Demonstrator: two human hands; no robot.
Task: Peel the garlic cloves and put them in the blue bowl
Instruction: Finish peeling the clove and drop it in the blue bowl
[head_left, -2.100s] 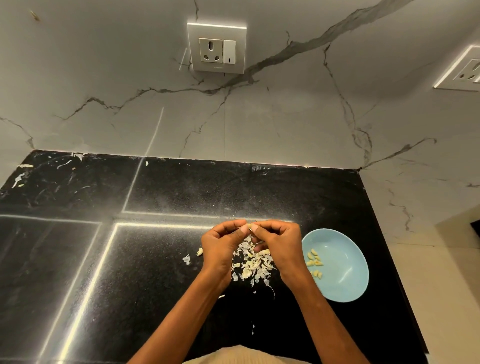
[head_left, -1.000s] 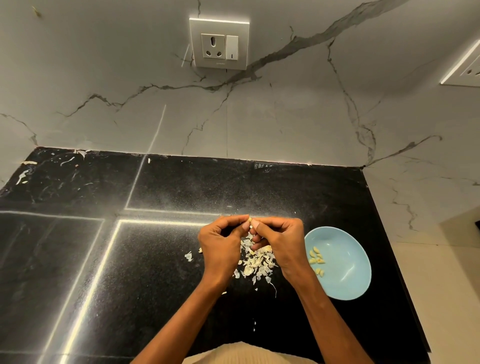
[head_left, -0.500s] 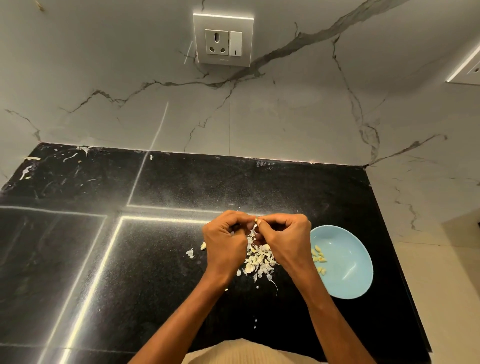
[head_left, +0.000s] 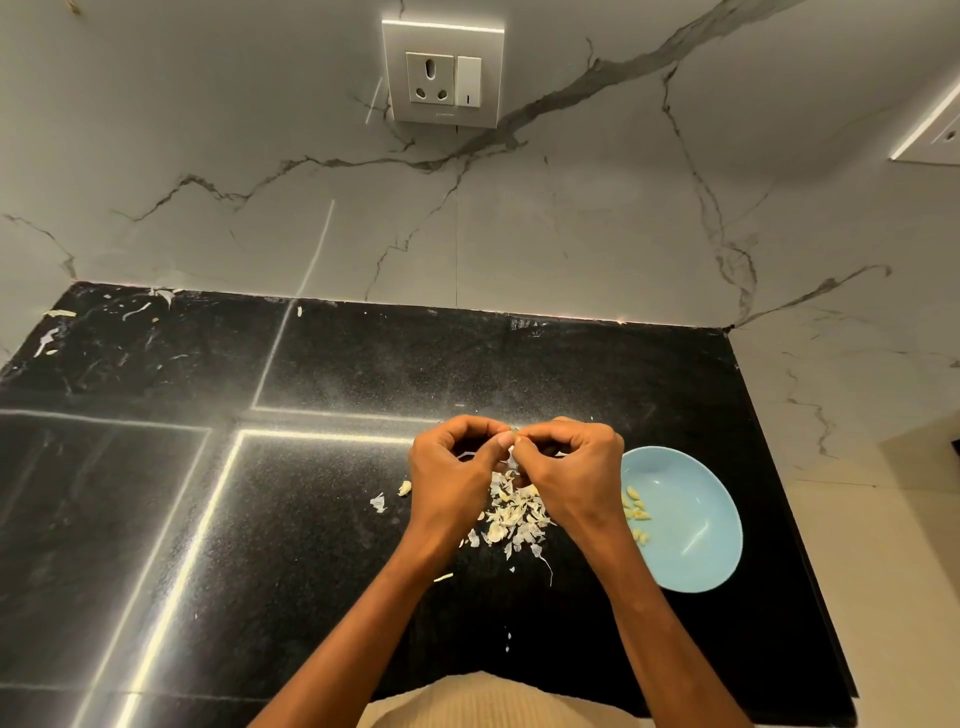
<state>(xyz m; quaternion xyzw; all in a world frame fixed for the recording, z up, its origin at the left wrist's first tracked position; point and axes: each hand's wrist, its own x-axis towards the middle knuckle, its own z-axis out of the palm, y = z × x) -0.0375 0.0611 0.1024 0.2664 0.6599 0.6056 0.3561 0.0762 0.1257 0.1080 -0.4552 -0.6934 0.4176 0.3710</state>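
Observation:
Above the black counter my left hand (head_left: 452, 478) and my right hand (head_left: 569, 475) meet fingertip to fingertip, both pinching one small garlic clove (head_left: 511, 451) with a strip of pale skin hanging from it. Most of the clove is hidden by my fingers. Under the hands lies a heap of garlic peels (head_left: 511, 517). The blue bowl (head_left: 685, 519) sits just right of my right hand and holds several peeled cloves (head_left: 636, 512) along its left side.
Loose peel bits (head_left: 378, 502) and a small clove piece (head_left: 404, 487) lie left of my left hand. The black counter (head_left: 260, 519) ends at a marble wall with a socket (head_left: 442, 74); its right edge runs close past the bowl.
My hands stayed together over the peel heap, working the clove between the fingertips. The view has tilted slightly, so hands and bowl sit a little lower and to the right.

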